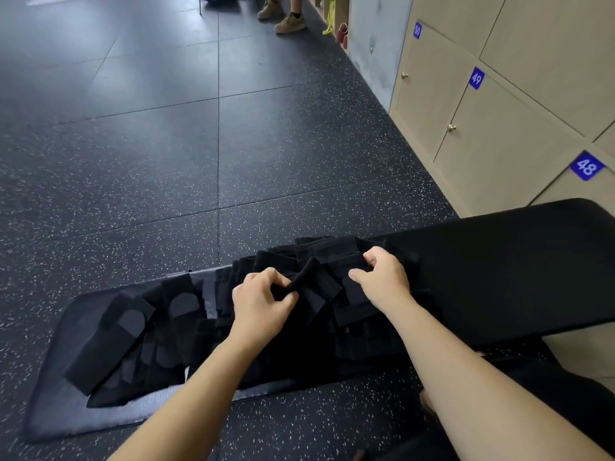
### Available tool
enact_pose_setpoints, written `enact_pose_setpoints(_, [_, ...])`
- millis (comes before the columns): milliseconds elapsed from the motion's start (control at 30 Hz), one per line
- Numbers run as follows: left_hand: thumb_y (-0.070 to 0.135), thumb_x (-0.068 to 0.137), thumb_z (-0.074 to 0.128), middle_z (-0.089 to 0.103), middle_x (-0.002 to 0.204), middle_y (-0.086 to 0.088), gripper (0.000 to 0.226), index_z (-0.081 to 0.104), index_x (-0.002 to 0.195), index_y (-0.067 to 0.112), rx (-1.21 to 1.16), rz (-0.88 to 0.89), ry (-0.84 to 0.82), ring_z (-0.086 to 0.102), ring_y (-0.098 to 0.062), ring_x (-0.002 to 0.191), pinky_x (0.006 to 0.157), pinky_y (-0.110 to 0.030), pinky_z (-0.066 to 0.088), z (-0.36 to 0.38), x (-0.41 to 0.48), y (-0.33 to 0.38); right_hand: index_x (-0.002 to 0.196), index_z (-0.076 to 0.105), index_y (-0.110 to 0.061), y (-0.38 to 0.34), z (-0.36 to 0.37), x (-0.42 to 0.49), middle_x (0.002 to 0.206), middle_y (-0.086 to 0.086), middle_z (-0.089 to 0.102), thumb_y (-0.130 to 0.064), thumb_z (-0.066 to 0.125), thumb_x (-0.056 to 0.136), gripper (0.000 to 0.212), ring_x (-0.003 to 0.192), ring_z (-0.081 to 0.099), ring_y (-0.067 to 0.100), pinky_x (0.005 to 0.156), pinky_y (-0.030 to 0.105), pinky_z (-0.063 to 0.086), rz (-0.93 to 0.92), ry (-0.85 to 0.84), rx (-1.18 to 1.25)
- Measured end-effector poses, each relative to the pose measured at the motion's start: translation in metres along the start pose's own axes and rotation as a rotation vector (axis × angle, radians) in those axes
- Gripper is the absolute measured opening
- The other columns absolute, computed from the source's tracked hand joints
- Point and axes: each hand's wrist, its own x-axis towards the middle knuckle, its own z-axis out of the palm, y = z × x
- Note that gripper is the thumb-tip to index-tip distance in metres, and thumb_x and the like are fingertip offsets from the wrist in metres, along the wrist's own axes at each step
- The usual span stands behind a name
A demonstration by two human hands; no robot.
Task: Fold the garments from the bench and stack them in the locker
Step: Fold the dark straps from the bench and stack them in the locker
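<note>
Left grip (263, 301) and right grip (382, 277) each pinch the black garment (329, 264) between them. Bare table (499, 261) stretches right, with its far edge just beyond.

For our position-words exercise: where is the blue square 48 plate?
Head view, far right: the blue square 48 plate is on a beige locker door, just above the black padded bench.

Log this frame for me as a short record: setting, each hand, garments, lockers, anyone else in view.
setting: black bench on a speckled dark floor
left hand: pinches a fold of the top garment
right hand: fingers curled on the top garment's far edge
garments: black pieces overlapping in a row along the bench
lockers: doors 48, 49 and 50 visible, all closed
other: a second person's feet at the far end
</note>
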Motion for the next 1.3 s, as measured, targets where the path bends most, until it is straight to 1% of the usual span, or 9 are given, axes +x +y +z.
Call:
enact_pose_setpoints(100, [0.007,0.079,0.074,0.065,0.072,0.004,0.026,0.056,0.071,0.023,-0.419,-0.157,-0.074,0.057,-0.012,0.066,0.070,-0.032,0.047,-0.009,0.001,0.007,0.097,0.059,-0.016,0.001,-0.010,-0.003,0.097,-0.004,0.062,-0.021,0.072,0.079,0.022,0.089,0.060,0.019,0.078,0.034,0.048,-0.029,0.015,0.098])
enact_pose_setpoints(233, [-0.001,0.087,0.065,0.066,0.074,-0.007,0.016,0.057,0.083,0.012,-0.897,-0.281,-0.088,0.061,-0.020,0.066,0.065,-0.033,0.053,-0.029,0.006,0.024,0.086,0.056,-0.010,-0.003,-0.037,-0.011,0.082,-0.006,0.058,-0.015,0.073,0.079,0.019,0.079,0.053,0.013,0.075,0.032,0.044,-0.070,0.039,0.255])
enact_pose_setpoints(333, [-0.003,0.090,0.058,0.067,0.078,-0.010,0.015,0.054,0.085,0.011,-1.144,-0.327,-0.138,0.065,-0.020,0.066,0.064,-0.035,0.057,-0.040,0.012,0.045,0.082,0.061,-0.006,-0.006,-0.067,-0.020,0.081,0.008,0.068,-0.013,0.074,0.076,0.016,0.075,0.060,0.018,0.072,0.041,0.052,-0.108,0.077,0.357])
enact_pose_setpoints(433, [-0.002,0.092,0.057,0.068,0.079,-0.011,0.014,0.055,0.085,0.010,-1.187,-0.319,-0.163,0.066,-0.020,0.066,0.063,-0.037,0.059,-0.037,0.016,0.075,0.082,0.063,-0.006,-0.005,-0.108,-0.036,0.087,0.014,0.071,-0.008,0.075,0.077,0.013,0.077,0.065,0.022,0.077,0.044,0.055,-0.129,0.156,0.449])
enact_pose_setpoints(667, [0.005,0.094,0.059,0.069,0.088,-0.014,0.008,0.055,0.093,0.012,-1.134,-0.289,-0.438,0.068,-0.024,0.071,0.061,-0.040,0.059,0.027,-0.002,0.186,0.092,0.066,-0.006,0.017,-0.224,-0.096,0.083,0.000,0.075,0.003,0.070,0.082,0.014,0.078,0.071,0.009,0.063,0.016,0.053,-0.209,0.285,0.760])
enact_pose_setpoints(767, [0.008,0.094,0.060,0.069,0.088,-0.013,0.006,0.058,0.095,0.013,-1.114,-0.230,-0.660,0.067,-0.023,0.068,0.059,-0.037,0.053,0.058,-0.030,0.244,0.092,0.065,-0.004,0.034,-0.257,-0.119,0.083,0.003,0.074,0.002,0.071,0.081,0.013,0.077,0.071,0.013,0.064,0.019,0.054,-0.188,0.284,0.723])
enact_pose_setpoints(933, [0.012,0.091,0.060,0.071,0.086,-0.008,0.030,0.056,0.120,0.007,-1.220,-0.208,-0.951,0.069,-0.020,0.069,0.059,-0.037,0.058,0.093,-0.079,0.316,0.084,0.064,-0.008,0.075,-0.298,-0.149,0.084,0.006,0.074,0.000,0.073,0.079,0.013,0.077,0.071,0.017,0.072,0.030,0.058,-0.114,0.540,0.630])
enact_pose_setpoints(1100, [0.040,0.096,0.052,0.070,0.118,-0.011,0.043,0.062,0.128,0.012,-1.154,-0.209,-1.170,0.068,-0.030,0.106,0.083,-0.046,0.056,0.119,-0.111,0.356,0.086,0.067,-0.014,0.110,-0.327,-0.173,0.082,0.001,0.074,-0.008,0.075,0.077,0.014,0.078,0.071,0.019,0.074,0.039,0.060,-0.044,0.697,0.526])
enact_pose_setpoints(1300, [0.013,0.087,0.070,0.070,0.114,-0.019,0.044,0.055,0.129,0.007,-1.157,-0.244,-1.050,0.069,-0.038,0.102,0.085,-0.061,0.054,0.166,-0.138,0.388,0.095,0.064,-0.023,0.141,-0.351,-0.192,0.090,-0.005,0.072,-0.023,0.078,0.071,0.028,0.083,0.069,0.010,0.079,0.039,0.058,0.011,0.786,0.514])
